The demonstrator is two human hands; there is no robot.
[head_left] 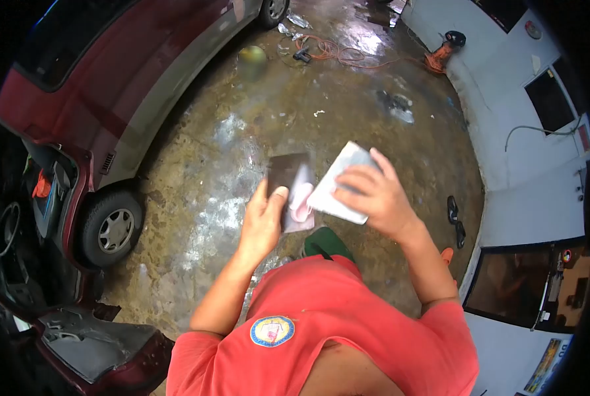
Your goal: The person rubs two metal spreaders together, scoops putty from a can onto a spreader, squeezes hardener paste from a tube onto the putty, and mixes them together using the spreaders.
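My left hand (262, 218) grips a dark, flat rectangular plate (286, 173) by its left edge, thumb on top. A blob of pale pink paste (301, 203) lies on the plate's right side, blurred by motion. My right hand (377, 195) has its fingers laid over a whitish flat rectangular piece (338, 188), held tilted just right of the plate. Whether that piece is a stiff sheet or a folded cloth I cannot tell. Its left corner comes close to the paste; I cannot tell if they touch. Both hands are in front of my red shirt (347, 297).
To the left stands a maroon van (130, 86) with grey patches and its front door (103, 343) open. Orange hose (347, 56) and a dark tool (301, 55) lie on the stained floor (202, 152). Black slippers (454, 221) lie by the white wall (506, 132) at right.
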